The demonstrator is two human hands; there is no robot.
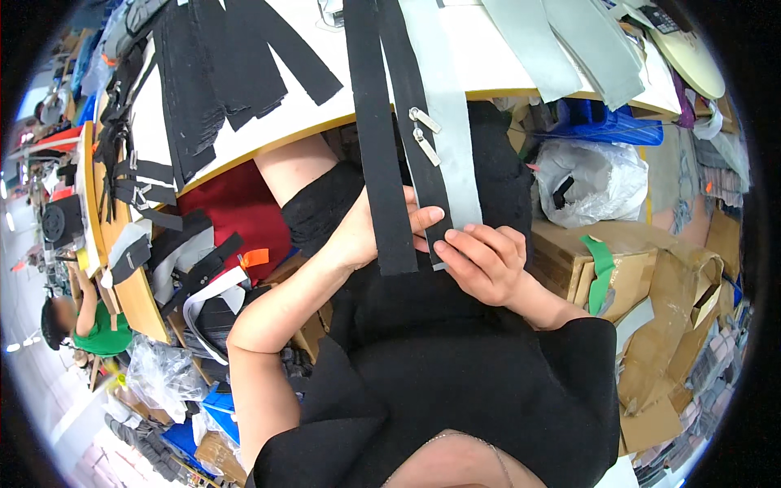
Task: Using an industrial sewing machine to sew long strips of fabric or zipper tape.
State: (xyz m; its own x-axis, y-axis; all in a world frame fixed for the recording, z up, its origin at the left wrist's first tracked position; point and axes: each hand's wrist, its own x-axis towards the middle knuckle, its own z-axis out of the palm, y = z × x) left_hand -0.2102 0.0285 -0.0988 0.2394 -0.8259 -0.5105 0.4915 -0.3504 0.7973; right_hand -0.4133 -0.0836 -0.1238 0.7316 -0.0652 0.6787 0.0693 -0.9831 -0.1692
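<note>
A long black zipper (pixel 423 175) hangs over the table edge toward my lap, with two silver zipper pulls (pixel 425 150) partway along it. My left hand (pixel 378 224) is closed near its lower end, the thumb on top and the other fingers partly hidden behind. Across that hand lies a black fabric strip (pixel 378 154). On the zipper's other side runs a light grey fabric strip (pixel 447 98). My right hand (pixel 488 264) has its bent fingers closed at the lower ends of the zipper and grey strip, fingertips close to my left thumb.
More black strips (pixel 203 73) lie on the white table (pixel 309 24) at left, and grey strips (pixel 553 49) at right. A white plastic bag (pixel 594 183) and cardboard boxes (pixel 610 260) stand at my right. A person in green (pixel 106 329) is far left.
</note>
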